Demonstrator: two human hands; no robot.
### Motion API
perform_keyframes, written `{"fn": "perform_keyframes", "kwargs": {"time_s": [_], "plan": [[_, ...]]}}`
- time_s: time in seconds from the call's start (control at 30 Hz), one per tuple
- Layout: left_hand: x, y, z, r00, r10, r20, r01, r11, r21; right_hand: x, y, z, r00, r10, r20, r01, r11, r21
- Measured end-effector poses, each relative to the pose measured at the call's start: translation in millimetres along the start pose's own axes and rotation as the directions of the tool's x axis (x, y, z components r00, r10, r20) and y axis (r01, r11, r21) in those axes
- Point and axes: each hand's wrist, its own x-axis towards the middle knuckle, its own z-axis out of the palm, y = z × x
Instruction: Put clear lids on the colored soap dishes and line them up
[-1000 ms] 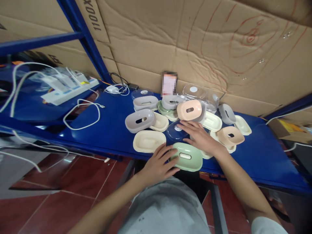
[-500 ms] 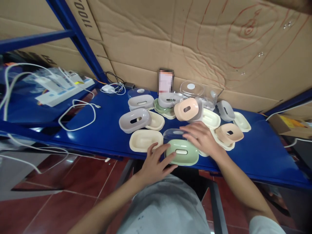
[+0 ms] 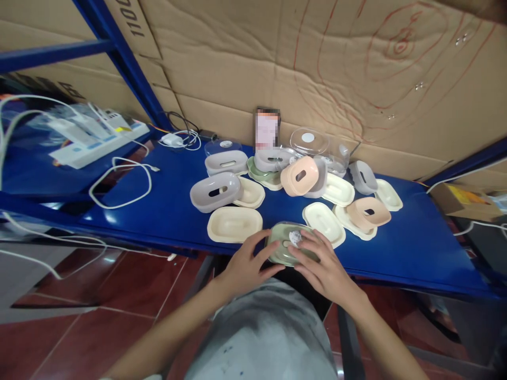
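Observation:
A green soap dish (image 3: 282,247) with a clear lid on it sits at the front edge of the blue shelf (image 3: 174,211). My left hand (image 3: 245,264) grips the dish's left end. My right hand (image 3: 320,264) lies flat on the clear lid, fingers spread over it. A cream tray (image 3: 234,224) lies just left of my left hand. Another cream tray (image 3: 324,224) lies just behind my right hand.
Several grey, peach, green and cream soap dish parts (image 3: 301,175) are heaped at the back by the cardboard wall (image 3: 317,68). A white cable (image 3: 119,182) and power strips (image 3: 95,137) lie to the left. A blue rack post (image 3: 122,58) rises at upper left.
My right hand has brought the clear lid from behind the green dish onto its top. The dish has slid a little toward the shelf's front edge. The left hand stays on it.

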Motion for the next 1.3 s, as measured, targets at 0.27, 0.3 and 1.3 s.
{"fn": "perform_keyframes", "kwargs": {"time_s": [0.27,0.3,1.3], "plan": [[4,-4,-9.6,0.995,-0.036,0.093,0.047,0.992,-0.121,0,1,0,0.992,-0.031,0.119,0.048,0.989,-0.14],[3,-5,-9.1,0.995,-0.038,0.088,0.05,0.99,-0.13,-1,1,1,0.992,-0.05,0.118,0.069,0.985,-0.159],[-32,-91,-159.8,0.936,-0.028,-0.35,0.243,0.772,0.587,-51,48,-8,0.922,0.344,-0.179,-0.38,0.894,-0.238]]}}
